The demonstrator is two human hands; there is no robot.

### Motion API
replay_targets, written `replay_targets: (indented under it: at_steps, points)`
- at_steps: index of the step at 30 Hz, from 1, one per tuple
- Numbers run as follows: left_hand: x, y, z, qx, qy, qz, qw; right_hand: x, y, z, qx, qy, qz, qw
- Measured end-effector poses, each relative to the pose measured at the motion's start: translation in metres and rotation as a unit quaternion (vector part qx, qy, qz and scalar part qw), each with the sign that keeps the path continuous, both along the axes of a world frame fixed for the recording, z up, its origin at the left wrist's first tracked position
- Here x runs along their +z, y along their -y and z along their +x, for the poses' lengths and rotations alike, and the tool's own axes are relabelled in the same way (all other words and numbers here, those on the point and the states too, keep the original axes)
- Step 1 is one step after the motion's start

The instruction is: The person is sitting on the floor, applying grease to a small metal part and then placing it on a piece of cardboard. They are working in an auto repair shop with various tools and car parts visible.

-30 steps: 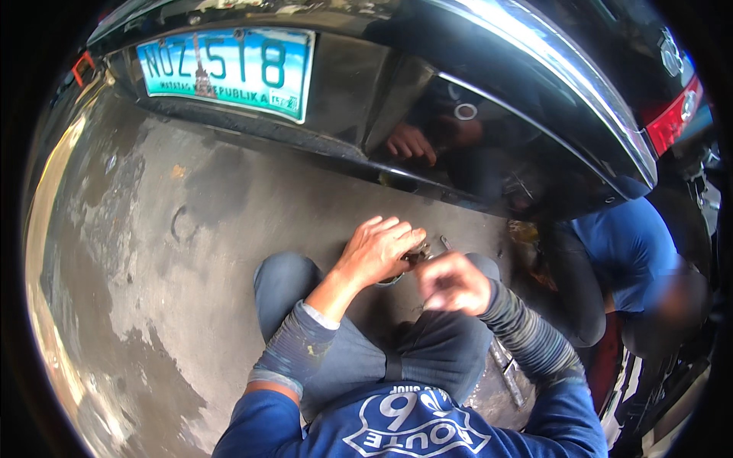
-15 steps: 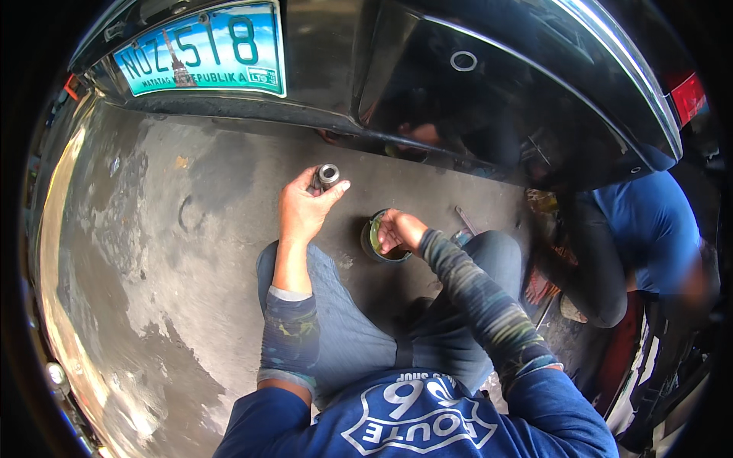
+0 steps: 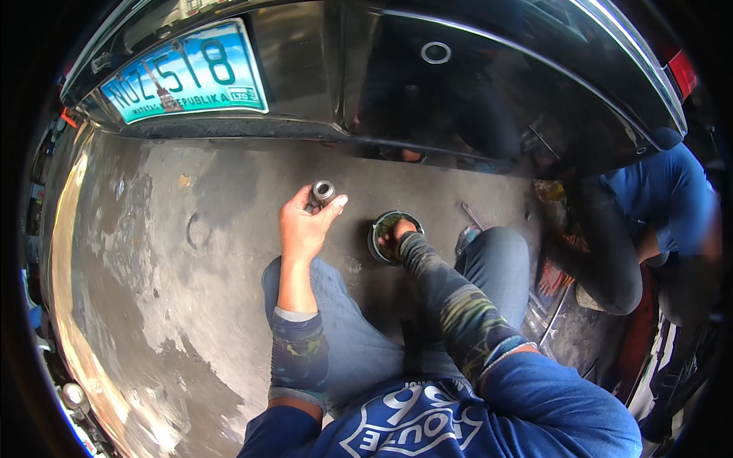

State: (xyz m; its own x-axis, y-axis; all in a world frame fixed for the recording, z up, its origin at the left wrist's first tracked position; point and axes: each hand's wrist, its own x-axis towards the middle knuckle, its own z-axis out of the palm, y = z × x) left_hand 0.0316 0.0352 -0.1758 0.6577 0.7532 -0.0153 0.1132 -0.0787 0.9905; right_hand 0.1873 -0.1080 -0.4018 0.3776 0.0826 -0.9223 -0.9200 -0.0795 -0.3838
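Observation:
My left hand (image 3: 304, 225) is closed around a short hollow metal cylinder (image 3: 324, 191), its round open end facing up. It is held above the floor, left of a round dark tub (image 3: 373, 243). My right hand (image 3: 398, 231) reaches down inside that tub, which has a greenish inner wall and stands on the floor between my knees. The fingers are in shadow and partly hidden, so whether they hold anything does not show.
Ahead stands the black rear of a car (image 3: 305, 91) with a blue-green plate (image 3: 187, 72). A wrench (image 3: 472, 216) lies by my right knee. Another person in a blue shirt (image 3: 657, 195) crouches at the right, near more tools (image 3: 553, 320) on the stained concrete floor (image 3: 153, 282).
My right hand has gone from the tub's rim deeper into it. My left hand still holds the metal cylinder, almost in place. The view has shifted slightly.

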Motion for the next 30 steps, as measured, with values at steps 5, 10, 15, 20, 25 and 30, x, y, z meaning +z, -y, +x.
replay_targets:
  at_steps: [5, 10, 15, 20, 25, 30]
  points:
    - [0.001, 0.006, -0.003, -0.007, 0.011, -0.007, 1.0, -0.024, -0.003, 0.004, -0.105, -0.027, 0.003, 0.994]
    - [0.004, 0.012, -0.008, 0.004, -0.011, -0.021, 1.0, -0.04, -0.008, 0.007, -0.162, -0.059, 0.007, 0.985]
    - [0.009, 0.015, -0.011, -0.009, -0.032, -0.008, 0.999, -0.049, -0.011, 0.009, -0.192, -0.087, 0.008, 0.977]
    - [0.007, 0.018, -0.009, -0.005, -0.012, -0.012, 1.0, -0.057, -0.014, 0.011, -0.217, -0.108, 0.007, 0.97]
    - [0.007, 0.019, -0.01, -0.009, -0.012, -0.017, 1.0, -0.063, -0.02, 0.013, -0.238, -0.131, 0.006, 0.963]
    - [0.011, 0.022, -0.012, -0.025, -0.031, -0.039, 0.998, -0.067, -0.026, 0.016, -0.255, -0.147, 0.001, 0.956]
